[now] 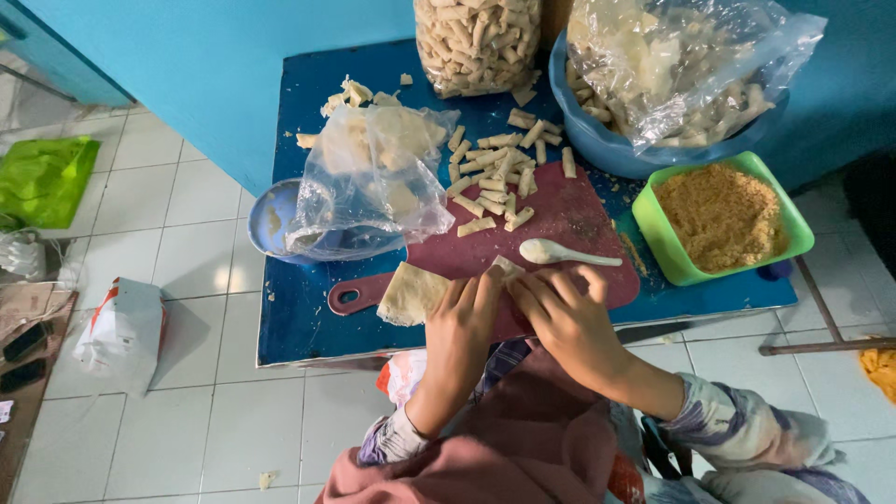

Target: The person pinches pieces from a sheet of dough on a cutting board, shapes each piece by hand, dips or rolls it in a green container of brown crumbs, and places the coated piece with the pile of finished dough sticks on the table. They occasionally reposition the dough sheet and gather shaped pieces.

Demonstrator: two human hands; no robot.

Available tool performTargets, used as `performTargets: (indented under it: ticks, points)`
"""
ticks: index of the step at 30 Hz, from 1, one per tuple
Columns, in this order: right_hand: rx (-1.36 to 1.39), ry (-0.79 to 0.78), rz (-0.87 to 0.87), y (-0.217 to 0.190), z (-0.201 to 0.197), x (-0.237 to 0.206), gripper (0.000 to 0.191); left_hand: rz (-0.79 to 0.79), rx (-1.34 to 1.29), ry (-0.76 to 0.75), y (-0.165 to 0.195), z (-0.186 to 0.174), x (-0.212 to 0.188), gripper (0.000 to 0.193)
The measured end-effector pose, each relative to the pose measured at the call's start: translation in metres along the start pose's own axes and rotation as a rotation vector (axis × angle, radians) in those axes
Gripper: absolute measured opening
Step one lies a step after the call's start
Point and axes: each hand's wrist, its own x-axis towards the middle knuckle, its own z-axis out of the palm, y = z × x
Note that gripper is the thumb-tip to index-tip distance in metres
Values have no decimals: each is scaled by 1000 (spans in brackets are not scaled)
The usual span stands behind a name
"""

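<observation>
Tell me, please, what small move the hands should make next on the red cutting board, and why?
Probably keep rolling the wrapper piece forward. Both the left hand and right hand pinch it on the red cutting board, it looks only partly rolled, and finished rolls lie piled just beyond, beside the white spoon.

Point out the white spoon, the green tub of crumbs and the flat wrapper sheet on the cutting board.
white spoon (544,250), head view, on its bowl.
green tub (794,222), head view, on its right rim.
flat wrapper sheet (409,293), head view, on the middle of the sheet, beside the left hand (464,322).
</observation>
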Motion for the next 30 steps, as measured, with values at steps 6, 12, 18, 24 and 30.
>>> performTargets:
  ticks: [6,12,18,24,30]
  points:
    - [-129,-98,2,-4,2,3,51,-16,39,-39,-6,9,-2,40]
    - [-85,-90,-14,8,18,21,48,5,217,-16,-10,11,3,51]
    - [-251,-89,-88,16,33,37,42,-93,339,9,-14,-9,2,57]
    - [43,-238,-75,39,34,63,23,-300,123,-155,-27,-56,-11,19]
    - [-43,35,39,56,11,84,45,-272,84,-72,-18,-49,-8,20]
